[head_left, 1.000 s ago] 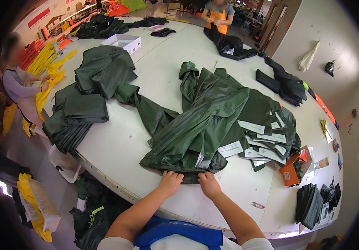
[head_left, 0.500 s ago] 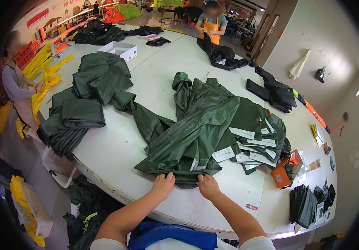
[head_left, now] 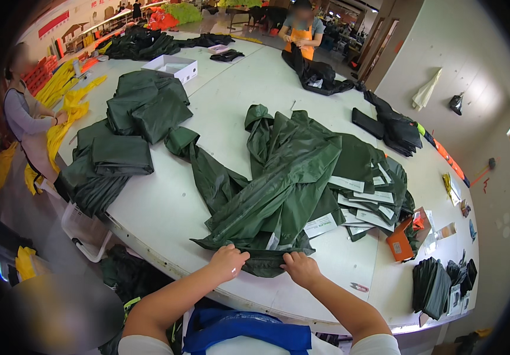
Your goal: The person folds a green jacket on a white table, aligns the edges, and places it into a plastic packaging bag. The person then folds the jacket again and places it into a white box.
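A dark green waterproof jacket (head_left: 281, 171) lies spread on the white table in front of me, its sleeves reaching toward the far side. My left hand (head_left: 229, 262) is closed on its near hem, fingers curled over the edge. A little to the right, my right hand (head_left: 301, 268) pinches the same hem. Between the two hands a strip of the hem hangs toward the table's near edge. A small white label (head_left: 273, 241) shows on the cloth just above the hem. White-tagged green pieces (head_left: 361, 204) are heaped beside the jacket's right side.
Folded green garments (head_left: 122, 155) are stacked at the left. Thread snips (head_left: 359, 287) lie to the right of my right hand, below an orange box (head_left: 399, 244). Black folded pieces (head_left: 431, 288) sit near the right edge. Co-workers stand at the left and far side.
Both hands keep hold of the hem, and the strip between them has shifted slightly toward me. A blurred rounded shape has come into view at the lower left. The left co-worker's hands moved slightly.
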Action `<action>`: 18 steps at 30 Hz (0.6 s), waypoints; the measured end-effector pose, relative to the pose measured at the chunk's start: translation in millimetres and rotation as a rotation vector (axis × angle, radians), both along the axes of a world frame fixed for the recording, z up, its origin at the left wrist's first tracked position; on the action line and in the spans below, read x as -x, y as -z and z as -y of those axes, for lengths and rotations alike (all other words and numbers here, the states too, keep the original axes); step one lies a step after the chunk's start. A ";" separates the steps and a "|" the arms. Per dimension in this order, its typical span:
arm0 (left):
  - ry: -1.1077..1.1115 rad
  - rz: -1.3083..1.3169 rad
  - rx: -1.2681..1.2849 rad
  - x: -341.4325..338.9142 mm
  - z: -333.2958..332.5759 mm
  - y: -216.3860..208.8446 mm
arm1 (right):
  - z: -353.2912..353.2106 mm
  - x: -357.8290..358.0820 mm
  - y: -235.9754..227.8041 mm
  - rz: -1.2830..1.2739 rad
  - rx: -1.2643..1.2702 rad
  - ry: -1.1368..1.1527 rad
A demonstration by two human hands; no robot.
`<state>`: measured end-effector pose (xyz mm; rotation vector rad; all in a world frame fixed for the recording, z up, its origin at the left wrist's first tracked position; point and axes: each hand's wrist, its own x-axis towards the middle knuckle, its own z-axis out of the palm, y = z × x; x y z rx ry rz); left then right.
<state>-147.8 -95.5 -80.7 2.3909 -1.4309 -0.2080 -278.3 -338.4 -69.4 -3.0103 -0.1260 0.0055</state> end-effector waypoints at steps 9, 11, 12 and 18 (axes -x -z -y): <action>0.041 -0.164 0.163 56.6 48.3 12.5 | -19.0 9.2 62.4 -0.008 -0.166 0.037; -0.102 -0.160 0.294 87.6 72.8 40.2 | -12.7 7.1 62.4 -0.048 -0.156 -0.013; -0.117 -0.242 0.273 91.7 75.1 48.3 | -7.2 8.2 59.9 -0.074 -0.245 0.028; -0.136 -0.186 0.285 93.6 82.0 57.1 | 9.6 43.0 55.2 0.115 -0.721 0.296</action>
